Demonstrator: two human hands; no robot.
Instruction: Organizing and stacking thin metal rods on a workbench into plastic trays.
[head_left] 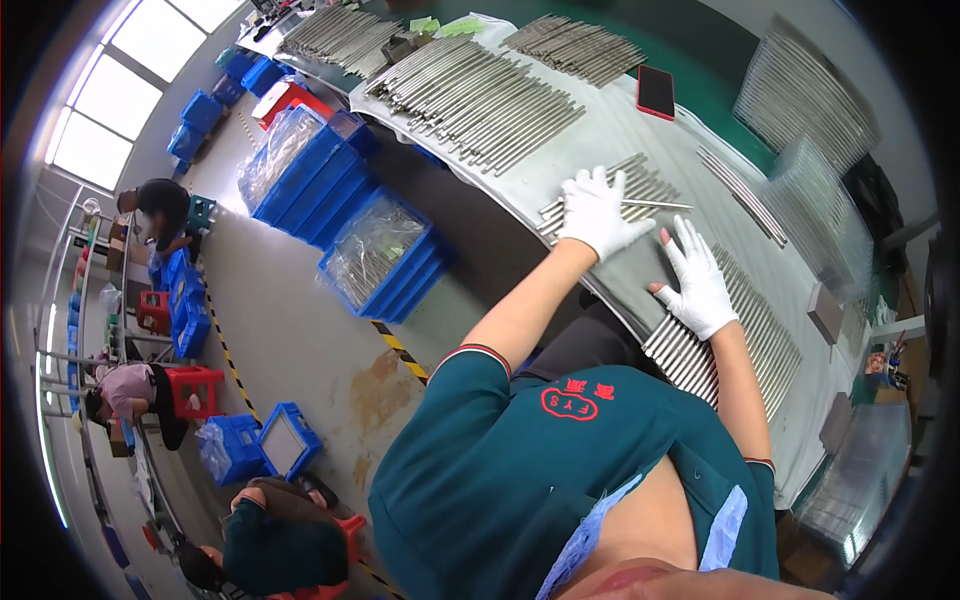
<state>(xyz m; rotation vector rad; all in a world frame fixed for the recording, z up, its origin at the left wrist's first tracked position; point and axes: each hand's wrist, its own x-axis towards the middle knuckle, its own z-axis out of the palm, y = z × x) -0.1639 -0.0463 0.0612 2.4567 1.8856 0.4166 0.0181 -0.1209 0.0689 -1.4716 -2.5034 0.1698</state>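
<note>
Head view: grey-clothed counter point(620, 130) crowded with metal rods point(470, 95); left hand point(597, 212) fingers spread flat on small rod bunch point(640, 190), right hand point(700, 283) open beside rod row point(745, 330); blue crates point(385, 255) line floor aisle point(290, 330) below counter edge.

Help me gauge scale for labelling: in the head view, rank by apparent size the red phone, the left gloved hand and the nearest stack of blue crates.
1. Stack of blue crates
2. Left gloved hand
3. Red phone, though it lies farther away, so its rank is unsure.
</note>
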